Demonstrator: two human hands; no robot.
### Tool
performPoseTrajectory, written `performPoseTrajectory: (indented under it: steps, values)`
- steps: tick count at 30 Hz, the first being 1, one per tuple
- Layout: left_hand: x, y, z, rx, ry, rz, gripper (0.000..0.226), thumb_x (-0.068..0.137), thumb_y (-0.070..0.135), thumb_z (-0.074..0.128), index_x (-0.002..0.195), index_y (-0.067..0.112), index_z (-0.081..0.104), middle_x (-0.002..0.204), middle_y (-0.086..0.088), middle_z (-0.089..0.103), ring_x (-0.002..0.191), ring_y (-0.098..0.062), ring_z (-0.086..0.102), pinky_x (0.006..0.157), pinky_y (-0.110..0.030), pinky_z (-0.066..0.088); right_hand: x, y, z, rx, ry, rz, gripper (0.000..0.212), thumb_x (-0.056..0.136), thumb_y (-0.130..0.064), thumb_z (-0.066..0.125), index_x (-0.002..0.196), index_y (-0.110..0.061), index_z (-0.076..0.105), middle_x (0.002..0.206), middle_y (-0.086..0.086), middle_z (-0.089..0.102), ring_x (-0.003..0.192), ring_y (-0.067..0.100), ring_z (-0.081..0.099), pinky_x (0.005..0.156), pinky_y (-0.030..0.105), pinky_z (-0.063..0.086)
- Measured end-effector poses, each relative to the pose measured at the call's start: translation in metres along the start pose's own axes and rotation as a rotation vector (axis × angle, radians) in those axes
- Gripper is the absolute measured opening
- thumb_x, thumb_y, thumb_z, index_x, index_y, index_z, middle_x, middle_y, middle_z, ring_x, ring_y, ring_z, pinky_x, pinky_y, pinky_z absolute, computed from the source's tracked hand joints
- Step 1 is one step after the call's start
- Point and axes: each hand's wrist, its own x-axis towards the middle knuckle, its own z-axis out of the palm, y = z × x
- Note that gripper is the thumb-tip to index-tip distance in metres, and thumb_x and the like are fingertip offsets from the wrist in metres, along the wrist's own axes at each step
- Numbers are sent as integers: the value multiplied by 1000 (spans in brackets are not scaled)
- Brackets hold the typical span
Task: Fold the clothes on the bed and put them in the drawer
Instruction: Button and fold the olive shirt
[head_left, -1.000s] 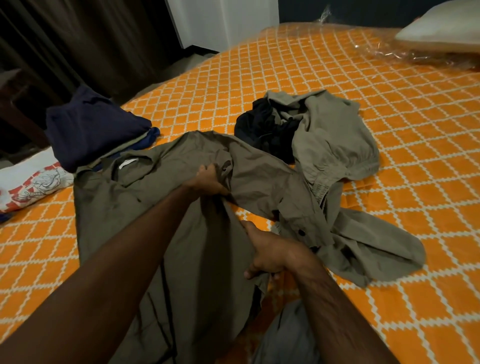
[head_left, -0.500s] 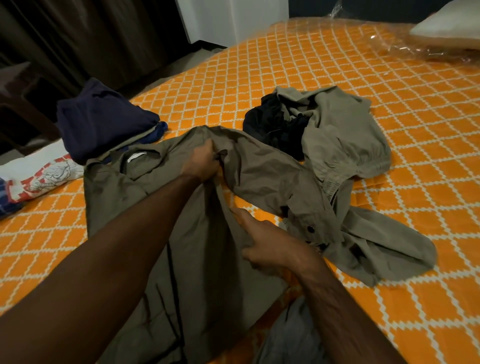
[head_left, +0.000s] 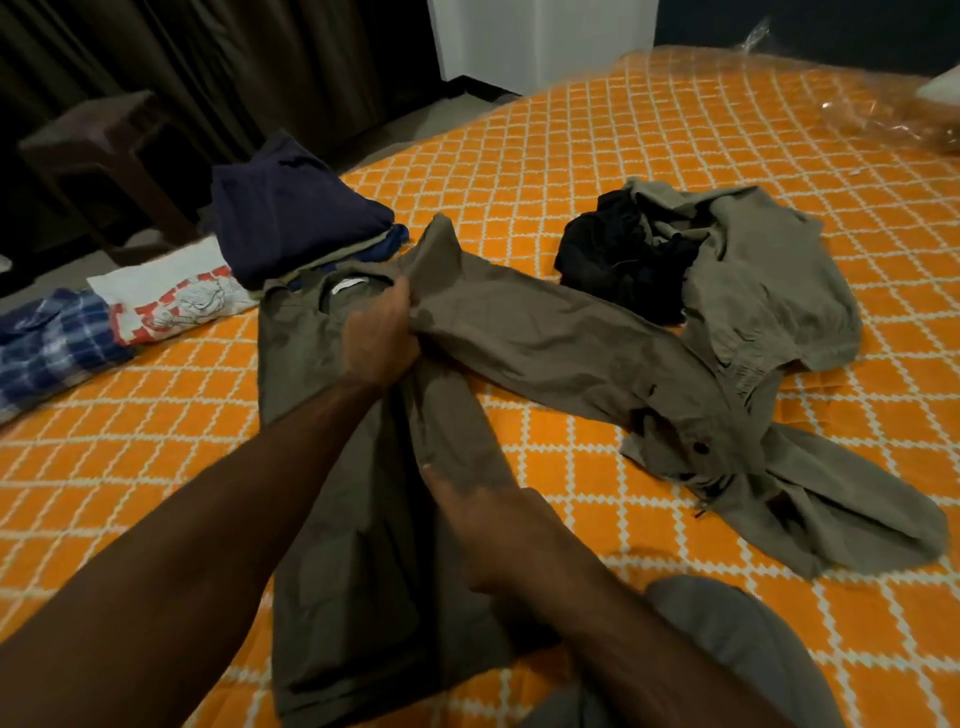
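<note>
An olive-brown shirt (head_left: 332, 499) lies spread on the orange patterned bed (head_left: 130, 467), collar toward the far side, one sleeve stretched out to the right. My left hand (head_left: 379, 338) grips a bunch of its cloth near the collar. My right hand (head_left: 483, 525) lies flat on the shirt's body lower down, fingers straight, blurred by motion. Right of the shirt lie a crumpled grey-green garment (head_left: 769, 291) and a black garment (head_left: 618, 260), with another grey-green piece (head_left: 841, 514) nearer me.
A folded stack topped by a navy garment (head_left: 291, 208) sits at the bed's left edge, beside a white printed shirt (head_left: 176, 296) and a blue checked cloth (head_left: 57, 343). A dark stool (head_left: 98, 150) and curtains stand left. Crinkled clear plastic (head_left: 883, 114) lies far right.
My left hand has pulled the shirt's cloth farther up and across toward the collar. My right hand has slid down the shirt's body toward me, flattening it. The view has shifted left.
</note>
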Motion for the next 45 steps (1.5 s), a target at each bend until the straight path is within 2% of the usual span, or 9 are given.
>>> performPoseTrajectory:
  steps: [6, 13, 16, 19, 24, 32, 35, 39, 45]
  values:
    - [-27, -28, 10, 265, -199, 181, 39, 81, 8, 63, 117, 14, 49, 103, -10, 56, 85, -35, 60, 69, -41, 42, 14, -19, 30, 8, -152, -30, 100, 89, -14, 63, 160, -9, -7, 127, 25, 60, 110, 43, 62, 89, 47, 50]
    - [-34, -38, 20, 340, -253, 188, 35, 88, 19, 55, 122, 11, 49, 119, -13, 51, 106, -34, 51, 81, -45, 41, 22, -14, 36, 153, -327, -37, 111, 90, -31, 68, 159, -14, -17, 147, 24, 46, 129, 39, 52, 106, 40, 44]
    - [-42, -44, 24, 251, -269, 144, 38, 90, 22, 51, 127, 12, 48, 124, -12, 50, 109, -33, 51, 85, -45, 42, 25, 3, 27, 430, -393, -60, 96, 93, -25, 69, 162, -16, 3, 128, 17, 64, 97, 25, 66, 79, 24, 52]
    - [-50, -54, 27, 194, -235, 135, 39, 85, 22, 54, 123, 16, 51, 126, -9, 52, 110, -31, 53, 84, -45, 43, 40, 35, 16, 507, -141, -24, 53, 95, -15, 65, 145, -14, 49, 122, 8, 69, 87, 9, 60, 66, 6, 43]
    - [-56, -63, 28, 51, -59, 58, 26, 77, 21, 70, 101, 20, 60, 108, -4, 58, 100, -30, 55, 74, -41, 38, 83, 106, -20, 408, 492, 145, 39, 86, -6, 65, 125, -6, 60, 115, 12, 57, 107, 27, 57, 89, 24, 40]
    - [-68, -64, 49, -29, -7, -8, 21, 80, 32, 58, 99, 25, 60, 116, 1, 57, 103, -27, 57, 74, -38, 35, 241, 121, -99, 398, 494, 227, 62, 91, -34, 68, 144, -12, 44, 144, 12, 46, 134, 35, 39, 106, 47, 39]
    - [-70, -63, 58, -85, -8, 26, 33, 82, 31, 49, 112, 27, 63, 136, 2, 56, 122, -21, 55, 90, -35, 35, 289, 119, -108, 371, 403, 290, 55, 85, -55, 70, 122, -15, 58, 126, 11, 60, 119, 35, 54, 99, 52, 45]
    - [-71, -68, 68, -114, -46, 49, 48, 87, 28, 45, 133, 31, 56, 155, 5, 41, 142, -16, 38, 110, -36, 27, 330, 116, -119, 562, 377, 228, 31, 86, -41, 77, 72, -18, 63, 74, 2, 63, 72, 19, 59, 65, 31, 45]
    - [-71, -69, 71, -137, -38, 21, 56, 91, 30, 37, 147, 32, 43, 166, 4, 18, 153, -14, 13, 119, -43, 15, 373, 117, -112, 725, 502, 259, 22, 84, -24, 80, 90, -12, 63, 82, -4, 63, 81, 17, 60, 72, 31, 45]
